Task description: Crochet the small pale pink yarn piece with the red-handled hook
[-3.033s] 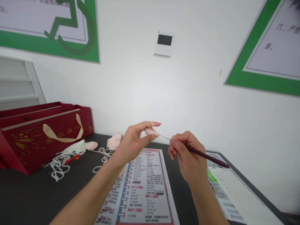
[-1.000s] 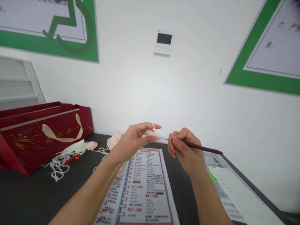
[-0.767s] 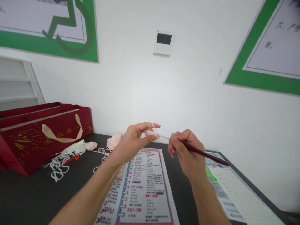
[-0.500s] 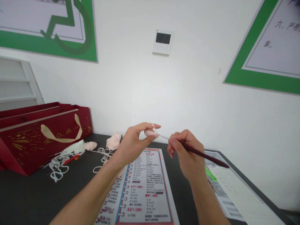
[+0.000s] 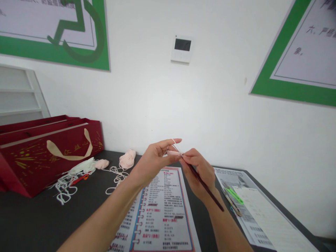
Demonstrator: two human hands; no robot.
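Observation:
My left hand (image 5: 159, 154) pinches a small pale pink crochet piece (image 5: 173, 153) between thumb and fingers. A strand of yarn (image 5: 175, 142) runs up over its raised index finger. In my right hand (image 5: 199, 169) is a crochet hook (image 5: 203, 183) with a dark red handle, pointing down to the right. The hook's tip is at the crochet piece, and the fingertips of both hands nearly meet there. Below them lies a printed pattern sheet (image 5: 168, 210) with red and black text. The stitches themselves are too small to make out.
Red gift bags (image 5: 52, 150) stand at the left. Near them lie a pink yarn ball (image 5: 127, 159), a smaller pink ball (image 5: 102, 163), white yarn (image 5: 67, 182) and an orange-red tool (image 5: 80, 178). Green scissors (image 5: 235, 195) and papers (image 5: 273, 213) lie at the right.
My right hand has moved left, close to my left hand, and the hook handle now slopes more steeply downward. My left hand has shifted slightly right, still holding the crochet piece.

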